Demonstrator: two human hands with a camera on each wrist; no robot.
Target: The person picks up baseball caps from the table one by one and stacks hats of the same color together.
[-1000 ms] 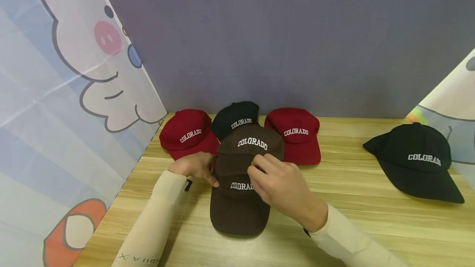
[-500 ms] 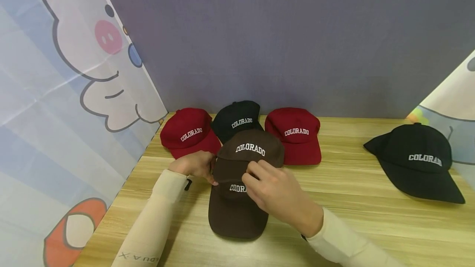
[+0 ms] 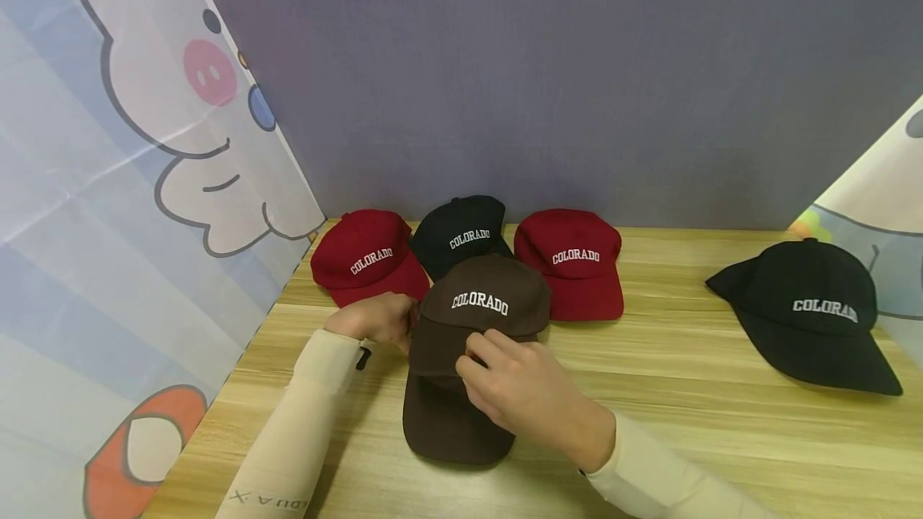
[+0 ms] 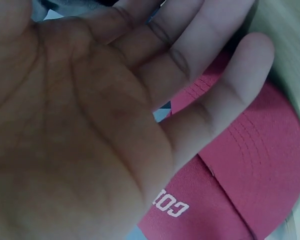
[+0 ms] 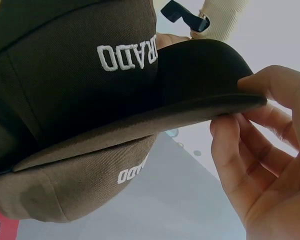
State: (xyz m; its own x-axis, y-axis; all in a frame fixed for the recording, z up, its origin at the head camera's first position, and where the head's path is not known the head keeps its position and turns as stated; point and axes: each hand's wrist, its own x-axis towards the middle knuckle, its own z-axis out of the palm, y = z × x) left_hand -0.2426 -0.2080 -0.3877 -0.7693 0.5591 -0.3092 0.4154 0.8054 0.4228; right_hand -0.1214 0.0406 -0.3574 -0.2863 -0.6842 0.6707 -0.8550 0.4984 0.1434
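In the head view, an upper brown baseball cap (image 3: pixel 481 283) lettered COLORADO sits over a lower brown baseball cap (image 3: pixel 456 423), whose brim sticks out beneath it. My right hand (image 3: pixel 522 391) pinches the upper cap's brim at its edge; the right wrist view shows thumb above and fingers below this brim (image 5: pixel 205 65). At the caps' left side, my left hand (image 3: pixel 375 319) holds a brown cap's edge, its fingertips hidden; which of the two, I cannot tell. The left wrist view shows its palm (image 4: pixel 80 135) and its little finger extended over a red cap (image 4: pixel 265 150).
Behind the brown caps lie a red cap (image 3: pixel 364 255) at left, a dark cap (image 3: pixel 461 231) in the middle and another red cap (image 3: pixel 573 259). A black cap (image 3: pixel 808 303) stands far right on the wooden table (image 3: pixel 692 423). A grey panel (image 3: pixel 548 78) rises behind.
My right hand has moved down and left with the upper brown cap, which now covers the lower cap's lettering. My left hand has stayed almost in place, its thumb now less visible.
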